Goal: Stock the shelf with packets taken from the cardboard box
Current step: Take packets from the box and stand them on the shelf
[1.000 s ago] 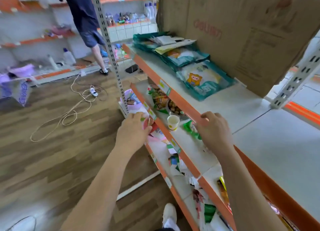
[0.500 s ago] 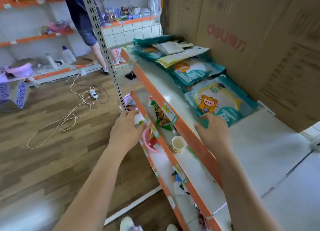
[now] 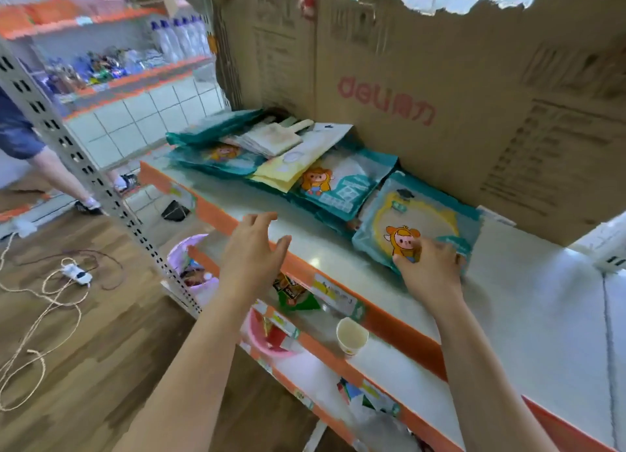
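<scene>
On the top shelf (image 3: 338,255), at the right end of a row of teal packets (image 3: 338,184), the nearest packet (image 3: 426,214) is lying flat just in front of the cardboard sheet (image 3: 440,119). The person's right hand (image 3: 430,272) is curling its fingers onto that packet's near edge, seemingly pinching it, while the left hand (image 3: 252,252) is hovering with fingers spread over the shelf's orange lip. The packet is looking light, soft and slick-skinned, likely to sag; gripping the near edge and supporting it underneath seems wisest.
</scene>
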`<control>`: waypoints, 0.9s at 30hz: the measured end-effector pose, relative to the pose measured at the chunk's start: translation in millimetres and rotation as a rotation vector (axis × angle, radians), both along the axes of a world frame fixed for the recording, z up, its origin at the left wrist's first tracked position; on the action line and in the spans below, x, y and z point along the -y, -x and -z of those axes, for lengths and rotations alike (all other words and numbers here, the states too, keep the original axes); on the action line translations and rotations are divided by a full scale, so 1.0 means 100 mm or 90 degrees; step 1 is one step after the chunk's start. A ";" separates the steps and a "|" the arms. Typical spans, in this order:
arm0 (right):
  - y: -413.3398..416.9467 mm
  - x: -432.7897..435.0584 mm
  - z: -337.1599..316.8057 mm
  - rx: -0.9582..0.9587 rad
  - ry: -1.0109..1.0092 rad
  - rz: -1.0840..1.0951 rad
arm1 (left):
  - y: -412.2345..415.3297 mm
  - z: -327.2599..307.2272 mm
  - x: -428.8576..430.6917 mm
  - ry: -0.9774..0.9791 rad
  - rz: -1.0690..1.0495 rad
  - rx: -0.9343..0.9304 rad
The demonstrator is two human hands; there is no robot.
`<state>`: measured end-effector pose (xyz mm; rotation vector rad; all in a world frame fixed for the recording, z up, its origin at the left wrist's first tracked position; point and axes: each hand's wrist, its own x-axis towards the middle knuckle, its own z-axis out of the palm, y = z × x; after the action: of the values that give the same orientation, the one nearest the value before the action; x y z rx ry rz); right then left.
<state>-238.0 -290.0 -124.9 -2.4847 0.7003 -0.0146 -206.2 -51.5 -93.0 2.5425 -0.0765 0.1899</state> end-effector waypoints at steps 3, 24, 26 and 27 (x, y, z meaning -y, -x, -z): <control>0.00 -0.04 -0.02 0.001 -0.009 0.101 | -0.27 -0.07 0.01 0.025 0.068 0.052; -0.19 0.44 -0.29 0.208 -0.589 0.339 | -0.94 0.21 0.74 -0.069 0.318 0.086; -0.20 0.47 -0.33 0.200 -0.660 0.336 | -0.91 0.20 0.78 -0.040 0.308 0.084; -0.20 0.48 -0.35 0.190 -0.681 0.327 | -0.89 0.19 0.81 -0.029 0.299 0.087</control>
<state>-218.2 -337.8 -90.2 -1.2234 0.8837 -0.1541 -117.2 -132.1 -112.0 2.4717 -0.7283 0.1747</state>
